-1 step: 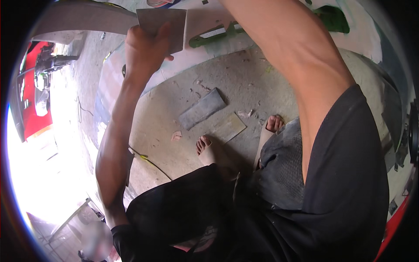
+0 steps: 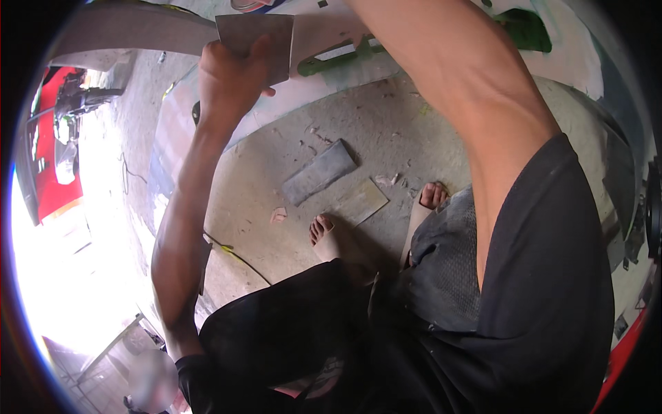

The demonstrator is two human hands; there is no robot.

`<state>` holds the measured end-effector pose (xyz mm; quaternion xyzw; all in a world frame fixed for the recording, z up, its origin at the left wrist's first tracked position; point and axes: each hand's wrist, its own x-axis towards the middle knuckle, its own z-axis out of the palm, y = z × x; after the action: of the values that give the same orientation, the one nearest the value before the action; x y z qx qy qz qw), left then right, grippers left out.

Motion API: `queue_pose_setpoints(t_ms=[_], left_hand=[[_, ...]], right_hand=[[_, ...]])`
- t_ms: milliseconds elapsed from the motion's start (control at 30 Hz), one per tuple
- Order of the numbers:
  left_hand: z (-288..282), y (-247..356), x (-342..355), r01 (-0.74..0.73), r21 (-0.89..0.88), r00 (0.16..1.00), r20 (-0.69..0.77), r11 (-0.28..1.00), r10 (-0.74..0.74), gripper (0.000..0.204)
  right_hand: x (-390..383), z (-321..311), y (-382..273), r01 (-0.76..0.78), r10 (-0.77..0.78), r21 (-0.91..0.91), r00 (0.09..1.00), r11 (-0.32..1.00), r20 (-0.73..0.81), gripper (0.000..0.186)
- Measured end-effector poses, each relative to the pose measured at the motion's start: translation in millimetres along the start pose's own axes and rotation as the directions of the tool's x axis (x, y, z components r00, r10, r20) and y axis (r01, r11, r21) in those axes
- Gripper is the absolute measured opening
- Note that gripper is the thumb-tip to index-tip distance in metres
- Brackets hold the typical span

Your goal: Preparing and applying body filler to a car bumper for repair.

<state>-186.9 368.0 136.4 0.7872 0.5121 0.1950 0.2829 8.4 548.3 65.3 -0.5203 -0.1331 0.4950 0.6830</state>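
Near the top, my left hand (image 2: 231, 76) is closed around the edge of a flat grey rectangular plate (image 2: 276, 55), with the thumb laid across its face. Behind the plate stretches a long curved panel (image 2: 327, 31), pinkish white with green patches and slots, like a car bumper. My right forearm (image 2: 448, 62) reaches over this panel and leaves the picture at the upper edge, so the right hand is out of sight. Just beyond the plate, part of a round tin (image 2: 252, 5) shows at the upper rim.
On the concrete floor (image 2: 276, 159) lie a dark grey rectangular sheet (image 2: 321, 172), a lighter one (image 2: 362, 201) and scattered scraps, close to my feet. A thin yellow-and-dark cord (image 2: 238, 257) is at the left. A curved grey panel (image 2: 138, 31) and a red vehicle part (image 2: 58, 152) stand farther left.
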Motion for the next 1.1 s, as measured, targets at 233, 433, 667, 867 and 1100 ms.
queue_pose_setpoints(t_ms=[233, 433, 667, 867, 1100], left_hand=[[11.3, -3.8, 1.1, -0.008, -0.014, 0.998, -0.058, 1.0, 0.007, 0.036], [9.8, -5.6, 1.2, -0.049, -0.008, 0.997, -0.06, 0.999, 0.048, 0.037], [22.2, 3.8, 2.9, -0.012, -0.054, 0.999, -0.053, 0.998, 0.009, 0.036], [-6.4, -7.5, -4.2, 0.005, 0.011, 0.999, -0.046, 1.0, -0.004, 0.033], [6.5, 10.8, 1.8, -0.035, -0.021, 0.999, -0.029, 0.999, 0.034, 0.034]], right_hand=[[16.6, -9.3, 8.5, -0.025, 0.026, 0.023, 0.999, 0.999, -0.029, 0.042], [42.6, -20.6, 28.5, 0.564, -0.49, -0.825, 0.717, -0.008, 0.495, 0.059], [56.1, -23.4, 13.7, 0.02, -0.023, -0.1, 0.999, 0.995, -0.027, 0.045], [-10.3, 14.7, 8.0, -0.036, 0.036, 0.002, 0.999, 0.999, 0.009, 0.042], [24.9, -7.0, 9.8, 0.292, -0.265, -0.47, 0.956, 0.833, 0.125, 0.038]])
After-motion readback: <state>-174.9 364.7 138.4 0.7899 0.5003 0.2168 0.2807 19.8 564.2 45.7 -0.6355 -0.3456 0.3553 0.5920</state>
